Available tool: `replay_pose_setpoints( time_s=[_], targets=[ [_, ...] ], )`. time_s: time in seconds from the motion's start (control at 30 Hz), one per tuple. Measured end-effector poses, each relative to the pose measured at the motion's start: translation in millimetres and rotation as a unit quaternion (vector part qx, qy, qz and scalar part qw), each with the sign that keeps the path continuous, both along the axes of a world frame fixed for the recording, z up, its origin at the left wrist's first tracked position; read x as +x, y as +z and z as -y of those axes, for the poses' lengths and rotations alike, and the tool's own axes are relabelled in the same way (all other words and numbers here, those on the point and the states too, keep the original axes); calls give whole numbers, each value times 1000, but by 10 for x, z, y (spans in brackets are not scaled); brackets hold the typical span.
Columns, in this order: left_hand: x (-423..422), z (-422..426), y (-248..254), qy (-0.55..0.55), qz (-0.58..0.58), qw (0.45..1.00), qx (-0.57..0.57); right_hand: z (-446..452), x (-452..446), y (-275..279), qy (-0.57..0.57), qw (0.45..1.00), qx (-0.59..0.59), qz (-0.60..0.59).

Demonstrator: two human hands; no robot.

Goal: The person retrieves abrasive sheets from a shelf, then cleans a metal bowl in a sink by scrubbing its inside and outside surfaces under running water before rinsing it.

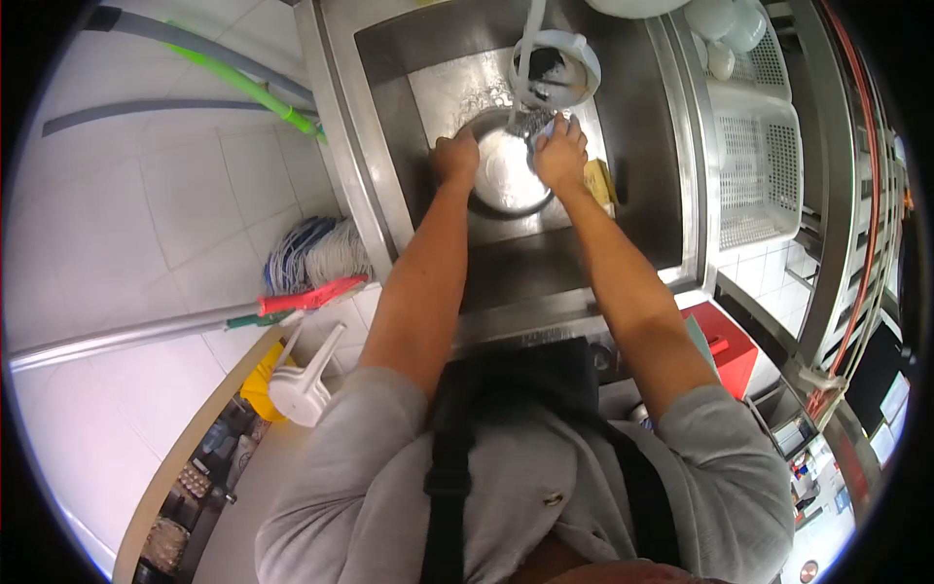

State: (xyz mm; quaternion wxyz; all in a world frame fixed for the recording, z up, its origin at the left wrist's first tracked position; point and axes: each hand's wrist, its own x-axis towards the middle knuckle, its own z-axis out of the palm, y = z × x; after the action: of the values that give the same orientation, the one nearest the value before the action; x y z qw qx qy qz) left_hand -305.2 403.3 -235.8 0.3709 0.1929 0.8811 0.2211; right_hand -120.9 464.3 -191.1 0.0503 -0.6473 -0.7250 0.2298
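A round metal bowl (509, 175) sits in the stainless steel sink (623, 165), its shiny inside wet. My left hand (455, 159) is closed on the bowl's left rim. At the bowl's upper right edge, my right hand (561, 154) has its fingers curled around something small and pale bluish, too hidden to name. A stream of water (528, 58) runs down between the hands and splashes at the bowl's far rim. Just beyond my right hand stands a white tub (584, 63) with something dark inside.
White perforated baskets (759, 175) stand right of the sink, the far one holding white dishes (725, 29). A yellow item (600, 185) lies in the sink near my right wrist. Mop strings (316, 258) and a green pole (243, 88) are at left. A red box (725, 350) is at lower right.
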Motion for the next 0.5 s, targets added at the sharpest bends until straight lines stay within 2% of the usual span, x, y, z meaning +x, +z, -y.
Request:
replay_pose_setpoints(
  time_s=[0.07,0.1,0.2,0.33,0.37,0.47,0.5],
  targets=[
    [-157,-346,-107,-38,-28,999,-5,54,35,98,11,997,-30,-64],
    [-188,-435,-371,-49,-12,998,-27,51,14,353,4,993,-116,-35],
    [-169,-625,-562,-136,-63,981,-125,-84,173,28,-59,963,-237,-113],
    [-23,-637,-454,-200,-78,961,-176,-131,264,-149,-40,967,-231,-94],
    [-70,-704,-418,-230,-8,946,-227,-145,350,-154,-87,938,-270,-199],
    [-264,-725,-515,-269,79,939,-199,-254,486,-284,-115,887,-343,-287],
    [-256,-708,-548,-272,52,943,-184,-291,460,-71,-123,897,-341,-253]
  ],
)
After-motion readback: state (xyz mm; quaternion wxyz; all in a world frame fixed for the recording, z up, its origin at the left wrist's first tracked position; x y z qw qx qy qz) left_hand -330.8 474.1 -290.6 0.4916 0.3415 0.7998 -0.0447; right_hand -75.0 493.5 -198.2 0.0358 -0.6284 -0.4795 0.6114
